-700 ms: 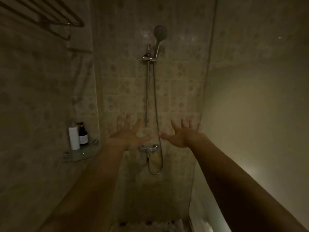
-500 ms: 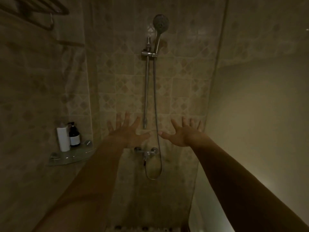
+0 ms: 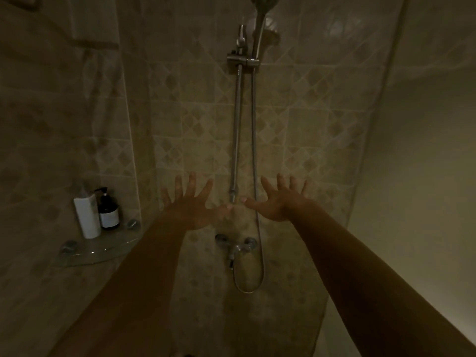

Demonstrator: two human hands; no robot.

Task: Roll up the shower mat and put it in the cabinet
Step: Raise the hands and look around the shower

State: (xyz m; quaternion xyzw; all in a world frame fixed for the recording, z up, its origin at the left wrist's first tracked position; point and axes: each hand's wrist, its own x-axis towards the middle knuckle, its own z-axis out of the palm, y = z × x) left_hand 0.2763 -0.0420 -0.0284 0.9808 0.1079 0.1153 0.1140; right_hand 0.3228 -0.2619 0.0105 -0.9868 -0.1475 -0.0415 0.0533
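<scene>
Dim shower stall; shower head (image 3: 262, 0) cropped — hands splayed.

Glazed patterned wall tiles (image 3: 195, 117), polished metal shower rail (image 3: 237, 130) and mixer tap (image 3: 238, 247), clear glass corner shelf (image 3: 103, 249), matt white plastic bottle (image 3: 86, 217).

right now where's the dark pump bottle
Left side of the head view, on the glass corner shelf: the dark pump bottle stands just right of the white bottle, left of the left hand.
</scene>
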